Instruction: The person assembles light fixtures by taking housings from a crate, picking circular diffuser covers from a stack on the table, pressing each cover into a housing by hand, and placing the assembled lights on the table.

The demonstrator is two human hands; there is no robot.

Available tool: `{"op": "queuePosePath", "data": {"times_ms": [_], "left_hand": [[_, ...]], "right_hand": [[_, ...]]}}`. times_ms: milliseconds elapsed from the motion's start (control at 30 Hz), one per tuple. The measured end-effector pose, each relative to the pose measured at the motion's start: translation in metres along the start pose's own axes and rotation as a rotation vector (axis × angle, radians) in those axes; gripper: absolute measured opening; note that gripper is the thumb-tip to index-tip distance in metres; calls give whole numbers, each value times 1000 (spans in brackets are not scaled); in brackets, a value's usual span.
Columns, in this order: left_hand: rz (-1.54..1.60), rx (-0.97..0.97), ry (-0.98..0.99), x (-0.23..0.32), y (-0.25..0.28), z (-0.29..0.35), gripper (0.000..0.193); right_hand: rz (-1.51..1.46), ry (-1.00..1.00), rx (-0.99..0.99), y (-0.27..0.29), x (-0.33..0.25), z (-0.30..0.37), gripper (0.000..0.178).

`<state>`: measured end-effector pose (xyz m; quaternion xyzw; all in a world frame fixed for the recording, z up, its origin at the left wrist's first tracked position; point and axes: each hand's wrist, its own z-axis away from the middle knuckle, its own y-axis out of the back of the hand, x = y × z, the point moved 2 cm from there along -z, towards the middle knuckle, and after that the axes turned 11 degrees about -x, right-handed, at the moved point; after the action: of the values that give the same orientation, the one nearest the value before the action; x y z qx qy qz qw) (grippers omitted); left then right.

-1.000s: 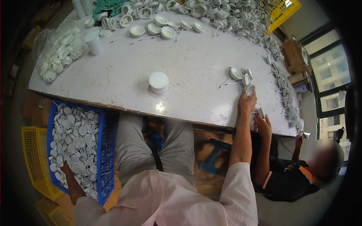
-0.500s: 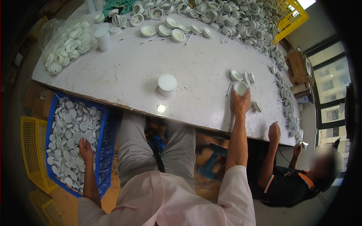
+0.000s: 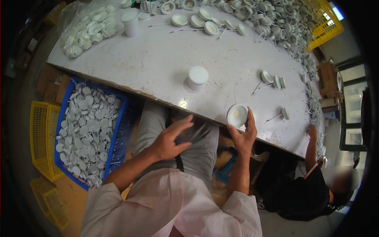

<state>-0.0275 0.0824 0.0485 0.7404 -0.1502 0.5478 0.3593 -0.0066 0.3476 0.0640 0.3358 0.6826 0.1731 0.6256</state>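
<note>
Between the thumb and fingers of my right hand (image 3: 243, 134) is a round white lamp housing (image 3: 237, 115), its hollow side facing up with a pale yellowish disc inside. It is held just over the table's near edge. My left hand (image 3: 171, 140) is above my lap, fingers apart and nothing in it. A short white cylinder (image 3: 197, 78) with a flat top stands on the table between and beyond my hands. Farther right, a few white lamp housings with leads (image 3: 272, 80) sit close together, and a single housing (image 3: 285, 113) lies nearer the edge.
A blue crate (image 3: 118, 138) full of white round parts is at my left, beside yellow crates (image 3: 41, 138). On the white table (image 3: 158, 59) are a bag of white cups (image 3: 92, 29), a white tumbler (image 3: 130, 23) and a large heap of housings (image 3: 276, 27). A co-worker (image 3: 304, 189) sits at right.
My left hand has come up out of the blue crate to over my lap, empty. My right hand has drawn the lamp housing from the group back toward me. The co-worker's arm has reached forward.
</note>
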Motion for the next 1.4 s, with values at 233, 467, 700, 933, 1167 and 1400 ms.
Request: {"op": "queuePosePath", "data": {"times_ms": [233,467,700,933,1167,1400], "left_hand": [[-289,67,-265,6,-23,-37,79],[-374,231,-309,-9,-14,-19,69],[122,301,-215,-24,9,17,72],[1225,401,130,-35,9,26,80],[1343,290,134,-44,2,39,78],[1232,212,57,-48,-3,35,73]], "right_hand": [[-758,-1,-321,-41,-24,41,81],[-891,-176,-373,-82,-65,58,70],[-748,-98,-679,-71,-79,38,36],[-301,-106,-58,-74,-34,-97,43],[-605,-280,-165,-96,-25,-129,31],[-929,-330,-111,-88,-14,-121,17]]}}
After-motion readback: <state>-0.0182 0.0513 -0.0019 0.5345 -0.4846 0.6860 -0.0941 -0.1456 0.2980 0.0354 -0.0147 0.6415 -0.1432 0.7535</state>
